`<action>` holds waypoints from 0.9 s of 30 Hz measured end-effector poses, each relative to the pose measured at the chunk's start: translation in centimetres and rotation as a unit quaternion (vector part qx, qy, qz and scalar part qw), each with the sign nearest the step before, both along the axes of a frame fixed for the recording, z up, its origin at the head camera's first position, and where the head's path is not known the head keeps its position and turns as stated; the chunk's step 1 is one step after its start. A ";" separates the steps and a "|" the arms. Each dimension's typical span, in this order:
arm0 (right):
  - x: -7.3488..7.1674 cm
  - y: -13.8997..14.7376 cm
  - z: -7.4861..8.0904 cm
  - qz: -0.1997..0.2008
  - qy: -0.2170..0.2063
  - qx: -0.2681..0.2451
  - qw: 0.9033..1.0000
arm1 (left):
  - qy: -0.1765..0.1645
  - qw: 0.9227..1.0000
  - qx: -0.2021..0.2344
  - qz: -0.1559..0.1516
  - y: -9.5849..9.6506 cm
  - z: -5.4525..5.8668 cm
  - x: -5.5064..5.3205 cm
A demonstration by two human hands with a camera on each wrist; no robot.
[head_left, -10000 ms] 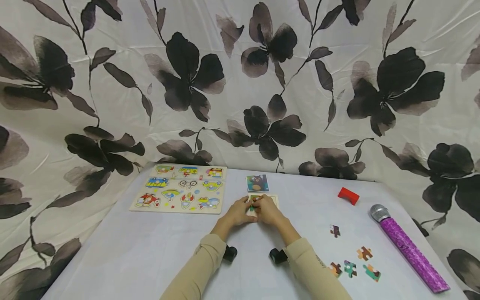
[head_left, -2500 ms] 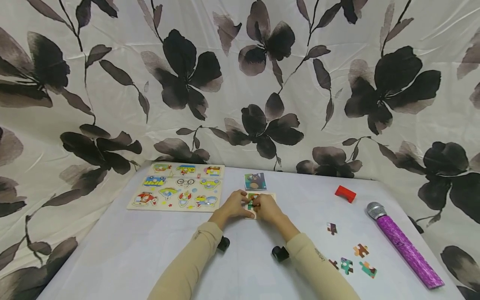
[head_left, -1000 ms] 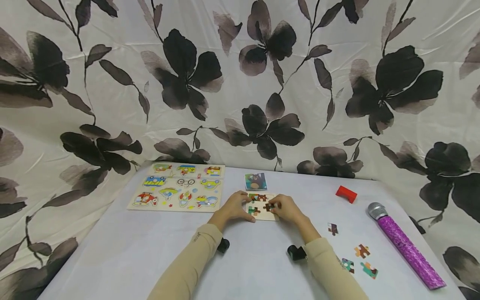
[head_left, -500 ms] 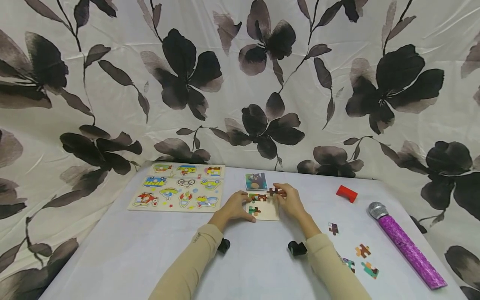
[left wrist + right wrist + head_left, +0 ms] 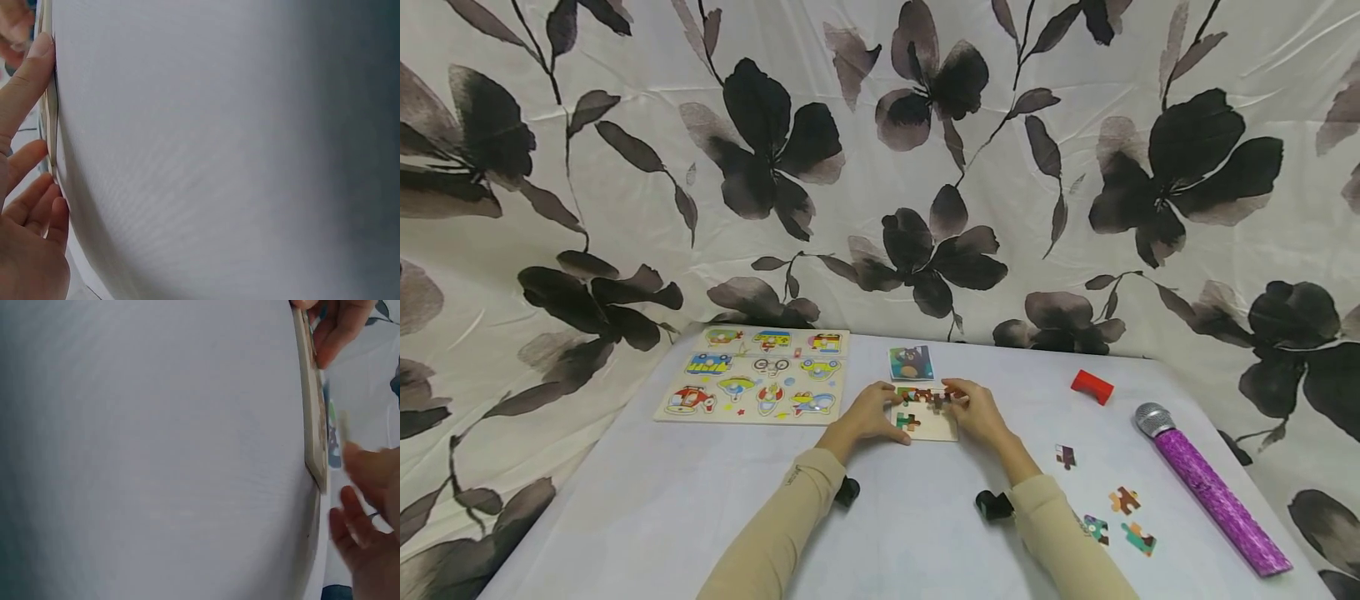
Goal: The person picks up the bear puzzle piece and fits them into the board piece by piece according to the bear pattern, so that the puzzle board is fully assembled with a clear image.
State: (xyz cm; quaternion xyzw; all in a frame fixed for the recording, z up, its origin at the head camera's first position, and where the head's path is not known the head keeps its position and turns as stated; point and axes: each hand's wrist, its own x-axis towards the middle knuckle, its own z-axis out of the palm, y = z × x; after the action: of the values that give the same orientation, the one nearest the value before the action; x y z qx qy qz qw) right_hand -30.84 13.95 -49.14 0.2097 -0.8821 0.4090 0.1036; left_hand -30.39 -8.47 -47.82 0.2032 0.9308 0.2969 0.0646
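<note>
In the head view, a small wooden puzzle board [image 5: 937,431] lies at the table's middle, with a few jigsaw pieces along its top and a green-brown piece [image 5: 907,422] at lower left. My left hand [image 5: 869,414] holds the board's left side, thumb at the near edge; the left wrist view shows this hand [image 5: 28,256] along the board's edge [image 5: 52,125]. Between thumb and fingers, my right hand [image 5: 983,418] pinches a dark brown jigsaw piece [image 5: 939,402] over the board's upper right. In the right wrist view, this hand [image 5: 375,506] is blurred beside the board [image 5: 309,412].
Behind the board lies a bear picture card [image 5: 912,364]. A vehicle puzzle board [image 5: 752,392] is at left. Loose jigsaw pieces [image 5: 1124,501] lie at right, near a red block [image 5: 1092,387] and a purple microphone [image 5: 1217,492]. A floral cloth [image 5: 1060,50] hangs behind the table.
My right hand lifted the dark brown piece from the board's right side, carried it up past the top edge and brought it back down to the upper right. My left hand stayed in place.
</note>
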 end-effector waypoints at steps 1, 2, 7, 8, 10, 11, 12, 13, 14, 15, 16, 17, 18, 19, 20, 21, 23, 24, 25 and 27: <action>0.1 0.0 0.0 0.006 -0.021 0.016 1.000 | -0.002 1.000 0.001 0.002 0.0 0.0 0.0; 0.2 0.1 0.0 0.013 -0.039 0.032 0.999 | -0.003 1.000 0.002 0.002 -0.1 0.0 0.0; 0.6 0.7 0.5 0.030 -0.077 0.054 0.995 | -0.003 1.000 0.005 0.001 -0.2 -0.2 -0.1; 0.7 1.0 0.6 0.029 -0.076 0.054 0.995 | 0.001 1.000 0.004 0.000 -0.2 -0.2 -0.1; 0.8 1.6 1.0 0.022 -0.073 0.051 0.996 | 0.005 1.000 0.005 0.002 -0.3 -0.3 -0.2; 0.9 2.1 1.2 0.015 -0.071 0.051 0.996 | 0.006 1.000 0.007 0.003 -0.3 -0.3 -0.2; 1.0 2.8 1.4 0.007 -0.068 0.053 0.996 | 0.008 1.000 0.008 0.004 -0.3 -0.3 -0.2; 1.2 3.5 1.7 -0.001 -0.068 0.058 0.996 | 0.009 1.000 0.008 0.003 -0.3 -0.3 -0.3; 1.5 4.4 2.0 -0.010 -0.066 0.066 0.996 | 0.008 1.000 0.008 0.003 -0.2 -0.4 -0.3; 1.8 5.4 2.3 -0.019 -0.069 0.075 0.995 | 0.004 1.000 0.009 0.003 -0.2 -0.4 -0.3; 2.3 6.6 2.7 -0.029 -0.075 0.085 0.993 | 0.002 1.000 0.010 0.003 -0.2 -0.4 -0.3; 2.7 7.8 3.0 -0.037 -0.080 0.097 0.991 | 0.000 1.000 0.011 0.003 -0.1 -0.4 -0.4; 3.2 9.1 3.2 -0.046 -0.091 0.108 0.989 | -0.003 1.000 0.009 0.003 -0.1 -0.5 -0.4; 3.7 10.3 3.5 -0.054 -0.103 0.123 0.986 | -0.005 1.000 0.010 0.005 0.0 -0.5 -0.4; 4.1 11.4 3.7 -0.060 -0.117 0.136 0.982 | -0.006 1.000 0.010 0.005 0.0 -0.5 -0.4; 4.6 12.5 3.8 -0.068 -0.139 0.148 0.977 | -0.007 1.000 0.010 0.006 0.0 -0.5 -0.3; 5.5 14.3 3.9 -0.080 -0.179 0.170 0.966 | -0.008 1.000 0.007 0.007 0.0 -0.5 -0.3; 5.8 14.9 3.8 -0.085 -0.201 0.177 0.960 | -0.008 1.000 0.006 0.008 0.0 -0.5 -0.3; 6.1 15.5 3.7 -0.087 -0.216 0.184 0.955 | -0.007 1.000 0.005 0.009 0.0 -0.5 -0.3; 6.6 16.3 3.3 -0.092 -0.234 0.185 0.950 | -0.007 1.000 0.003 0.011 0.1 -0.6 -0.4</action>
State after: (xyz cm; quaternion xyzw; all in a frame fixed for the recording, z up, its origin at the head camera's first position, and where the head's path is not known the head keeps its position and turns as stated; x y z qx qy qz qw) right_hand -24.28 30.26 -45.81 0.0416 -0.9574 0.2644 -0.1088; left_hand -30.74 -8.37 -48.37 0.1915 0.9315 0.3020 0.0669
